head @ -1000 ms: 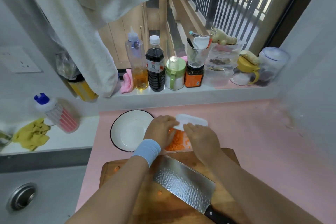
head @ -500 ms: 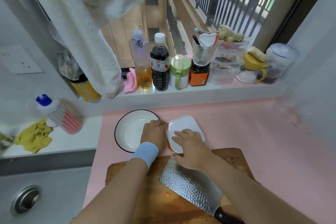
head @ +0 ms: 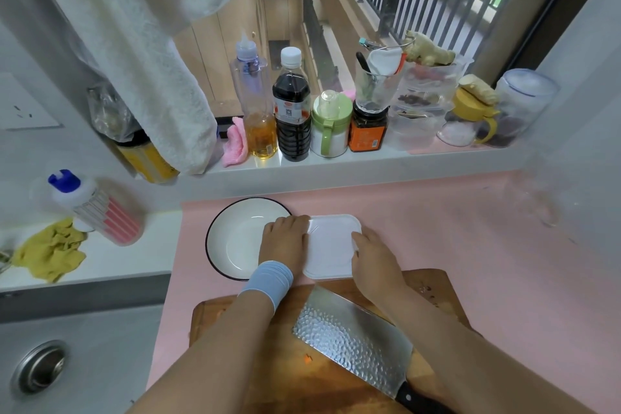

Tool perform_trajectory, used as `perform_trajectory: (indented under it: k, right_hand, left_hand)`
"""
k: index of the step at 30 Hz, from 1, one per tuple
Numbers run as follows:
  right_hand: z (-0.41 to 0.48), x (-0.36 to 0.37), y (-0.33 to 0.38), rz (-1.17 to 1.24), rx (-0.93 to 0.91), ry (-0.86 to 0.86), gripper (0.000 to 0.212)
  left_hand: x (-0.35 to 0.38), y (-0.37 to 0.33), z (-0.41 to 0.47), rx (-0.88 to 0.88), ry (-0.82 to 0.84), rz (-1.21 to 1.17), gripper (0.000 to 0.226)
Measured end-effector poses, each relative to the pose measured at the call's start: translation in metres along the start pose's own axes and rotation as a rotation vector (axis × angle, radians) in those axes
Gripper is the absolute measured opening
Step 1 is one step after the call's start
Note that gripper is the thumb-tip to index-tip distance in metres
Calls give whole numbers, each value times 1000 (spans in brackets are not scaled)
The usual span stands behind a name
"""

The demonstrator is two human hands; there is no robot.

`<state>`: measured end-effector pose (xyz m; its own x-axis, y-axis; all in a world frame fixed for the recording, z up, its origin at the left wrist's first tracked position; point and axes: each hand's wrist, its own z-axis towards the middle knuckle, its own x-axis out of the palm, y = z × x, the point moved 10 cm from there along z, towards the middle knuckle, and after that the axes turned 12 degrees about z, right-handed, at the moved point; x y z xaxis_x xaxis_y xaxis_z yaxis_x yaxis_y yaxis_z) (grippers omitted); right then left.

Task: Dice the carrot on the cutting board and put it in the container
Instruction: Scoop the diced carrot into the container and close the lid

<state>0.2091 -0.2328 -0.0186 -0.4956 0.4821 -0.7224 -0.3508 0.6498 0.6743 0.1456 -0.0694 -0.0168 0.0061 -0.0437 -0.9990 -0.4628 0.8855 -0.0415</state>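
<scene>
Your left hand (head: 285, 240), with the pale blue wristband (head: 268, 279), is curling its fingers over the left rim of the white rectangular plastic container (head: 327, 275), clamping it so it is not sliding on the smooth surface. Your right hand (head: 373, 259) is lying flatter, with its fingers fairly straight and bearing down on the right edge of the flat white lid (head: 332, 245). You seem to be seating the lid evenly from both sides.

The diced carrot is not showing. The lid is covering the container, so judging by that, the dice are already inside it.

The container is sitting on the pink desk (head: 453, 228), touching the far edge of the brown wooden cutting board (head: 440, 292), which makes for a short transfer. One small orange carrot scrap (head: 307, 359) is lying loose on the board.

The hammered steel cleaver with the black handle (head: 353, 334) is lying flat on the board between your forearms, with its blade close under your right wrist, so be lifting that arm rather than dragging it.

The round white bowl with the dark rim (head: 232, 239) is sitting just left of the container, partly under your left hand.
</scene>
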Motion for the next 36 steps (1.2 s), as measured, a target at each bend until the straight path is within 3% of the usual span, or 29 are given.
perform_trajectory:
  k: [5, 11, 17, 22, 27, 36]
  right_hand:
    - [3, -9, 4, 62, -14, -14, 59]
    - [4, -4, 4, 58, -39, 22, 64]
    - [0, 0, 1, 78, -30, 1, 64]
    - [10, 4, -1, 20, 6, 40, 74]
    - [10, 11, -1, -32, -20, 104, 82]
    - [14, 17, -5, 64, -19, 119, 82]
  left_hand:
    - [2, -5, 8, 13, 5, 48, 30]
    - [10, -7, 0, 2, -9, 54, 48]
    - [14, -5, -4, -8, -44, 56, 45]
    - [8, -10, 9, -34, -32, 91, 42]
    - [10, -14, 10, 18, -5, 161, 54]
    - [20, -8, 0, 0, 12, 109, 47]
